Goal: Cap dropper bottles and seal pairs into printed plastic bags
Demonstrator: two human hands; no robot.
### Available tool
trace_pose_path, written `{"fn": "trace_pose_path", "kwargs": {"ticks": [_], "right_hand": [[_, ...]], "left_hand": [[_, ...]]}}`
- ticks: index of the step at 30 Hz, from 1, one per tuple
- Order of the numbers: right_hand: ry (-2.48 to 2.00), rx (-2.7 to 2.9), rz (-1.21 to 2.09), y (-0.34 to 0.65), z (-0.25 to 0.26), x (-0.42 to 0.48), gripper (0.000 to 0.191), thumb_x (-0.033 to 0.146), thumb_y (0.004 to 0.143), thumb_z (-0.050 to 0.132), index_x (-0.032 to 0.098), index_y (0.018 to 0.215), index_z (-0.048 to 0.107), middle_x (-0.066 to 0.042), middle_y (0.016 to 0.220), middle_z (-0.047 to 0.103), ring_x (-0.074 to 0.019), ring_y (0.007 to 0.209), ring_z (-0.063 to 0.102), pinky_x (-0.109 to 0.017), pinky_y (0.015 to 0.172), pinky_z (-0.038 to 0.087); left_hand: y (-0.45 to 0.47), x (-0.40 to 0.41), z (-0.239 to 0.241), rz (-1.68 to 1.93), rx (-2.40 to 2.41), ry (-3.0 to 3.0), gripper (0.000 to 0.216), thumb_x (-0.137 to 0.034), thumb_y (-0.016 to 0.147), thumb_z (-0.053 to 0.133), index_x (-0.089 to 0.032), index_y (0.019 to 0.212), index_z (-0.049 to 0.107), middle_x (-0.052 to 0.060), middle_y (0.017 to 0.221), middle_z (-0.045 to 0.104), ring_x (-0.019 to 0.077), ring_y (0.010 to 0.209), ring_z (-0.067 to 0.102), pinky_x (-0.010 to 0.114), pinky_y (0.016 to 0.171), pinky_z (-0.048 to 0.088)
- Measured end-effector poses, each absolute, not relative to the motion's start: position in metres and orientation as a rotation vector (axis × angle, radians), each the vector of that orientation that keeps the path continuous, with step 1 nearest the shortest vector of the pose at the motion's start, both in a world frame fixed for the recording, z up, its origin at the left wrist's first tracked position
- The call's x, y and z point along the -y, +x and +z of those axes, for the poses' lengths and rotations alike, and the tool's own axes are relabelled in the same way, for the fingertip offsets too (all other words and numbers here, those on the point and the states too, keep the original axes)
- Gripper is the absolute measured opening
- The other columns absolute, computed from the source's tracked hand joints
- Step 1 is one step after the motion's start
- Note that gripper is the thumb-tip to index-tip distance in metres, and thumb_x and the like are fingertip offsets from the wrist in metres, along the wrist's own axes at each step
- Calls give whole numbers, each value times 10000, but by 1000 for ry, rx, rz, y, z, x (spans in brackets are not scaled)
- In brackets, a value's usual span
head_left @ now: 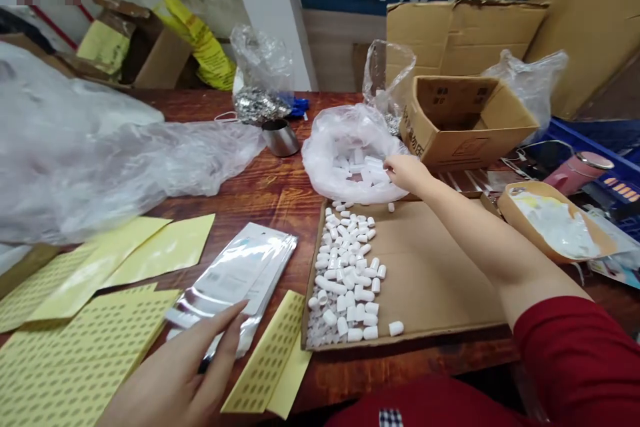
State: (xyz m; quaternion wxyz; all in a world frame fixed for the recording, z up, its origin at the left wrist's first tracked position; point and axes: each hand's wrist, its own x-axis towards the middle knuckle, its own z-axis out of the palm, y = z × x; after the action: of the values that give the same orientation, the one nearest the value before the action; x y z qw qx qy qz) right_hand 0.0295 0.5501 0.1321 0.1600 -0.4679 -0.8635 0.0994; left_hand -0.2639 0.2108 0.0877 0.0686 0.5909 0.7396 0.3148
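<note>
My right hand [409,173] reaches over the rim of a clear plastic bag [320,140] holding loose white plastic tubes [367,170]. Its fingers are curled together at the tubes; what they grip, if anything, is hidden. At the lower left, my left hand [187,367] has thumb and forefinger stretched out, slightly apart, over a stack of silver-and-clear packaging pouches [245,260]. A shallow cardboard tray [440,260] lies in front of me. Many small white caps [350,260] fill its left side, with translucent small pieces [323,332] in the near corner.
Yellow sticker sheets [100,333] cover the left, and a folded one [270,360] touches the tray. Behind are a metal cup [281,138], a large plastic sheet [100,140] and a cardboard box [465,147]. An orange container [550,220] and pink tumbler [575,170] stand right.
</note>
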Motion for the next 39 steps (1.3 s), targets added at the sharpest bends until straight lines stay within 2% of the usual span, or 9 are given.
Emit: {"fn": "trace_pose_path", "kwargs": {"ticks": [6,11,16,18,22,30,34,36,39], "right_hand": [[-1014,2667,237,-49,132,-525,201,181,879,494,133,984,658,-135,1036,662,-250,991,590,-349,865,423],[-196,2981,533,-87,124,-441,195,245,897,537,148,1028,645,-95,987,668,-208,913,606,-341,804,476],[240,3213,738,-109,104,-381,624,325,757,748,81,1280,510,-180,1210,594,-270,1086,570,-391,922,472],[220,3270,714,-114,99,-369,613,266,736,761,77,1262,510,-185,1199,600,-269,1057,585,-387,908,478],[67,3189,873,-117,103,-351,367,215,781,698,151,1117,565,-105,1083,651,-211,933,623,-326,808,504],[-76,2594,1223,-83,117,-319,461,260,813,684,195,1227,492,-97,1139,627,-182,1025,617,-316,878,527],[-231,2481,1259,-46,113,-306,249,235,860,634,225,1107,600,-48,1011,683,-147,920,653,-273,816,543],[-400,2404,1261,-23,108,-299,226,223,854,640,226,1080,623,-40,984,696,-137,872,664,-251,772,549],[-613,2278,1193,11,100,-289,235,183,835,640,231,1065,637,-40,961,707,-139,839,673,-244,745,554]], "left_hand": [[-241,-166,52,1097,-2412,1972,336,-447,845,572,-171,1038,589,120,941,682,282,867,672,403,792,540],[-215,-139,12,1098,-2542,1744,696,-492,738,710,-93,1256,471,183,1054,633,328,957,633,478,837,522],[-205,-139,1,1246,-2391,1384,313,-323,841,642,-195,1125,610,67,970,697,216,881,663,350,827,538],[-207,-138,6,1345,-2298,1291,185,-295,857,622,-210,1015,666,43,938,709,192,847,669,309,800,544],[-218,-128,28,1514,-2169,1129,119,-288,840,637,-192,855,705,11,791,687,157,727,643,253,703,540],[-228,-110,63,1654,-1976,617,204,-401,786,698,-200,822,705,17,771,678,166,704,618,251,646,552],[-215,-123,69,1577,-1872,769,275,-445,785,683,-173,744,690,20,669,633,162,636,601,239,580,532],[-204,-135,72,1499,-1769,848,277,-439,805,663,-166,768,689,27,685,652,162,644,624,226,574,529],[-183,-154,78,1446,-1547,817,303,-406,821,661,-168,1009,663,67,884,726,189,792,692,237,676,565]]}}
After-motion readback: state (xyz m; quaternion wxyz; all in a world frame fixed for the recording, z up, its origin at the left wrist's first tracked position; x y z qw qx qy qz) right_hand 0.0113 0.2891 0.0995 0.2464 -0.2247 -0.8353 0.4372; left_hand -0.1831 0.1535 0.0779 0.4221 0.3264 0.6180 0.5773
